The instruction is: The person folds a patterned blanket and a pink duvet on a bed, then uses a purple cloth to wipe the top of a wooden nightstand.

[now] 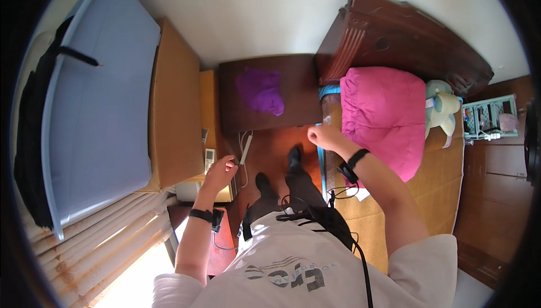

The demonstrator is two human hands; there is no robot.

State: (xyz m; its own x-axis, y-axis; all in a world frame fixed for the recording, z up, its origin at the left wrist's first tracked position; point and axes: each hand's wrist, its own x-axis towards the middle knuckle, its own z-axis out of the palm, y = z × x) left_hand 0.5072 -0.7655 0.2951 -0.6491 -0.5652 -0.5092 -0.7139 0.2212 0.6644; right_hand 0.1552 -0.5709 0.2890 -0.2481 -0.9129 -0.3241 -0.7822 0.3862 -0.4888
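My left hand (220, 174) hangs over the floor beside the white power strip (246, 149), its fingers curled. A small dark spot shows at its fingertips, too small to name. My right hand (324, 137) is closed in a loose fist at the bed's edge, near the nightstand's front corner; the inside of the fist is hidden. Beyond both hands, a crumpled purple cloth (262, 91) lies on the dark wooden nightstand (301, 91). Left of my left hand lies a white remote control (209, 159).
A folded pink quilt (386, 119) and a plush toy (442, 108) rest on the bed mat (439, 184). A cardboard box (177, 105) and a pale blue panel (101, 105) stand at the left. At the far right is a mint-green rack (490, 117). Cables hang by my waist.
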